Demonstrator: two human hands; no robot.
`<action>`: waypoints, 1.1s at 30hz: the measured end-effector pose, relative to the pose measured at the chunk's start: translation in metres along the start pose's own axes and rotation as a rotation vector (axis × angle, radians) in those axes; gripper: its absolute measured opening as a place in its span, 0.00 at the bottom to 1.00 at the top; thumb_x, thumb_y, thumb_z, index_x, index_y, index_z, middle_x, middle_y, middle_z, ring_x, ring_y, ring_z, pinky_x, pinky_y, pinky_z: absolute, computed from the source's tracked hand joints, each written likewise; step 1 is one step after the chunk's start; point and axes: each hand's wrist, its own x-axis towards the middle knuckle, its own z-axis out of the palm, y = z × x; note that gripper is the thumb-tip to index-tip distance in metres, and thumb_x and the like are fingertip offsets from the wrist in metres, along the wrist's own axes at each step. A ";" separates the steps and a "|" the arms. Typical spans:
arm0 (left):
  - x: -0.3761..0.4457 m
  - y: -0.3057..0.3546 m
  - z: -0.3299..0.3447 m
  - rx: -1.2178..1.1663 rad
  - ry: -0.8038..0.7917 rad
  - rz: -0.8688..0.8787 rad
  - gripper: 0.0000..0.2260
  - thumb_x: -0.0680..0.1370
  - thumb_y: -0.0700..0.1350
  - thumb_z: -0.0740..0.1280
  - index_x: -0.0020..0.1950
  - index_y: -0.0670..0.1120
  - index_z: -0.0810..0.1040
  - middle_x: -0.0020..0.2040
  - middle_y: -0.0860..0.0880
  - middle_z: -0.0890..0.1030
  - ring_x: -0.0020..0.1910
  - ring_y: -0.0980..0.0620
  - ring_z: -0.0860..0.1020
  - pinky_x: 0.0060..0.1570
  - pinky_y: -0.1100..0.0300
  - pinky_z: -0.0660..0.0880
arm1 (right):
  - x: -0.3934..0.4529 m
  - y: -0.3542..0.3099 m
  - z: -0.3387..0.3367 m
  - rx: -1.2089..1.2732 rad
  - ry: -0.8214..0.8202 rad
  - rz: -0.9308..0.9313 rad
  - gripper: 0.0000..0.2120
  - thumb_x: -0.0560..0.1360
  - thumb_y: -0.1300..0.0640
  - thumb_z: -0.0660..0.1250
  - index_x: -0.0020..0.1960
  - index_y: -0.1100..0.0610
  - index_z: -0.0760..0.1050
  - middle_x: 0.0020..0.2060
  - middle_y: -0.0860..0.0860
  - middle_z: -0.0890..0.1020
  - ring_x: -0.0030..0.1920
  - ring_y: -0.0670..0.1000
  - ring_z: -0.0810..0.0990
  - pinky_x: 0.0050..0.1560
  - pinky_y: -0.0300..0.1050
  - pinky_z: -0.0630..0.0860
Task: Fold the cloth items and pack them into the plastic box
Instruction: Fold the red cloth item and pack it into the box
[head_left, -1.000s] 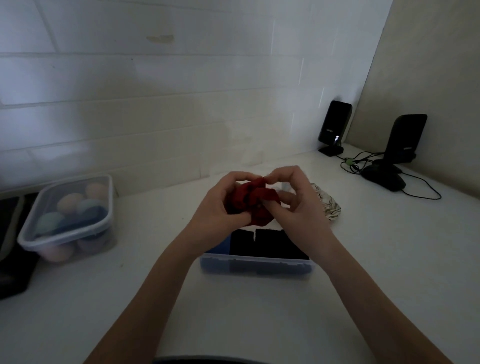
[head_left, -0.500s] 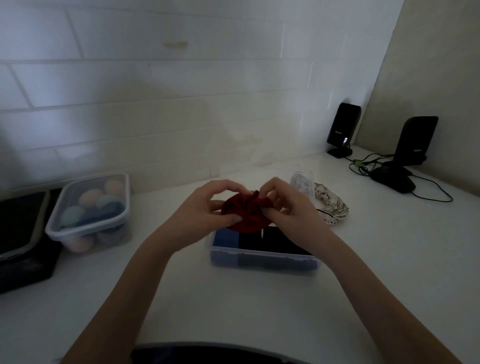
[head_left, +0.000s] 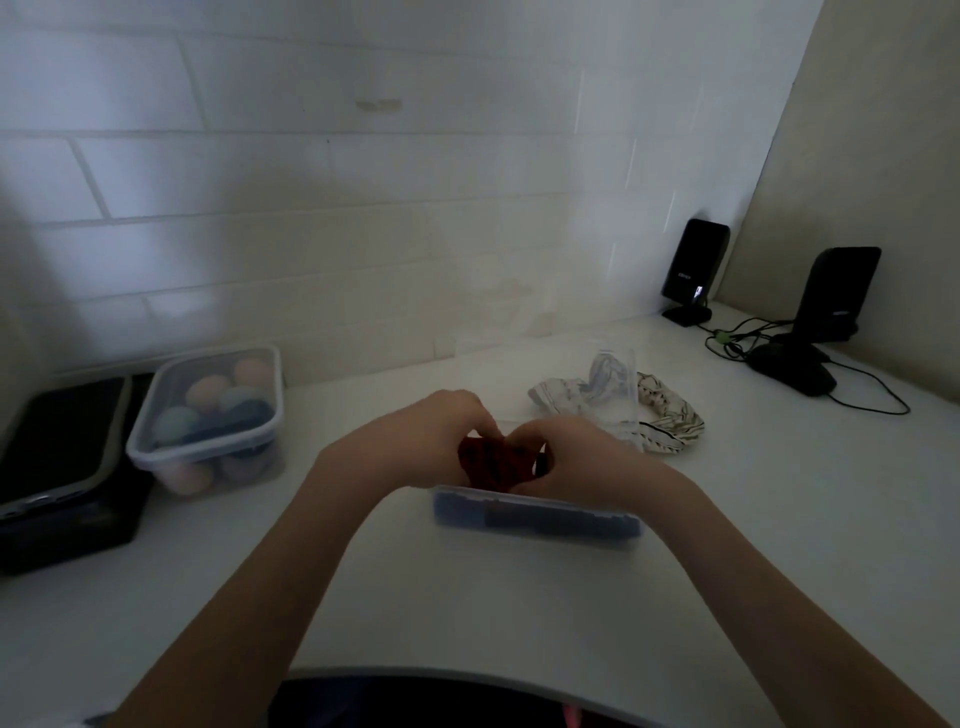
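Both hands, left (head_left: 410, 441) and right (head_left: 582, 452), pinch a bunched red cloth (head_left: 493, 460) right over the plastic box (head_left: 535, 517). Speaker (head_left: 693, 273) has a logo, too blurry to read.

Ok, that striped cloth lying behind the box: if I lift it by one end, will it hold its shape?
Probably not. The striped cloth lies crumpled in loose, gathered curves on the white counter, so it should droop and unfurl when lifted. It looks thin, so likely light. It partly lies under a clear plastic piece, which may shift with it.
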 end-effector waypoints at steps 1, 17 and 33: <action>0.001 0.001 0.000 0.043 -0.004 -0.006 0.21 0.71 0.42 0.71 0.63 0.51 0.76 0.58 0.47 0.75 0.56 0.48 0.74 0.58 0.52 0.73 | 0.001 -0.002 -0.001 -0.052 -0.019 0.025 0.17 0.68 0.48 0.71 0.56 0.50 0.79 0.44 0.48 0.83 0.42 0.47 0.79 0.47 0.45 0.77; 0.025 0.000 0.008 0.249 -0.154 -0.110 0.24 0.65 0.56 0.75 0.58 0.53 0.74 0.56 0.51 0.79 0.54 0.49 0.77 0.49 0.56 0.74 | 0.027 -0.027 -0.006 -0.440 -0.344 0.094 0.26 0.68 0.47 0.73 0.62 0.55 0.73 0.55 0.53 0.80 0.55 0.55 0.78 0.48 0.44 0.73; 0.034 0.006 0.010 0.195 -0.193 -0.186 0.20 0.67 0.53 0.73 0.55 0.46 0.80 0.49 0.45 0.83 0.46 0.46 0.80 0.44 0.56 0.75 | 0.023 -0.022 -0.005 -0.446 -0.296 0.126 0.26 0.69 0.44 0.71 0.63 0.53 0.73 0.56 0.53 0.80 0.54 0.55 0.79 0.47 0.44 0.72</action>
